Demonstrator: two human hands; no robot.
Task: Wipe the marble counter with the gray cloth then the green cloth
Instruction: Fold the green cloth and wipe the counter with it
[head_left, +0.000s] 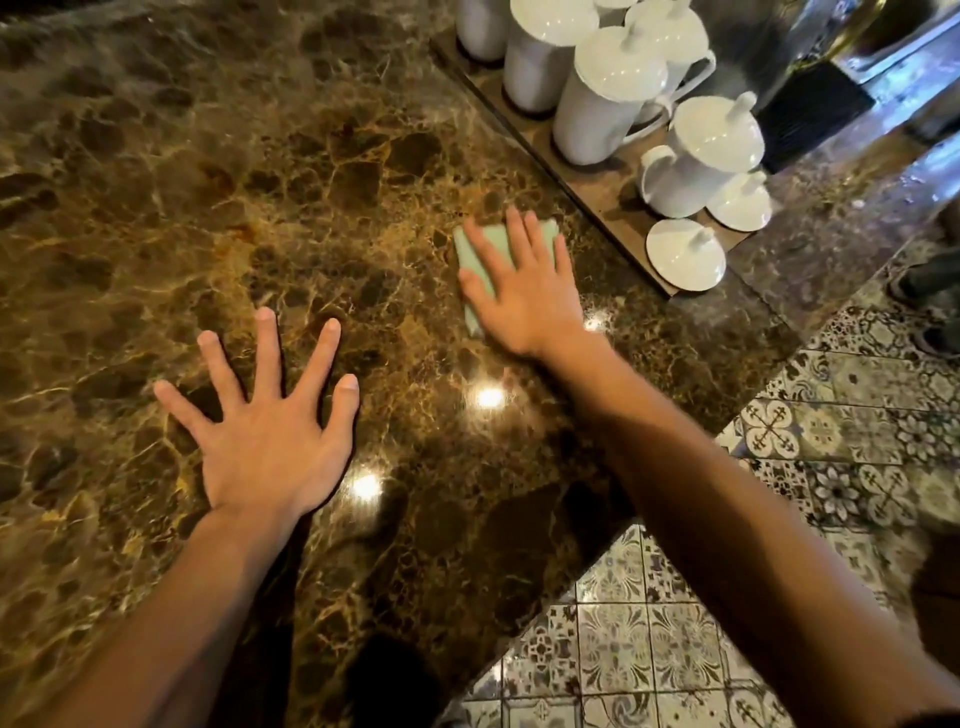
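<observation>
The dark brown marble counter (218, 171) fills most of the view. A folded green cloth (470, 254) lies flat on it near the right side. My right hand (524, 291) presses flat on top of that cloth, fingers spread, covering most of it. My left hand (270, 415) rests palm down on the bare marble to the left and nearer to me, fingers splayed, holding nothing. No gray cloth shows anywhere in view.
A wooden tray (587, 176) with several white lidded cups (613, 93) and loose lids (685, 254) stands just right of the cloth. The counter's edge (675, 467) runs diagonally at the right; patterned floor tiles (649, 623) lie below. A person's feet (930, 291) show at far right.
</observation>
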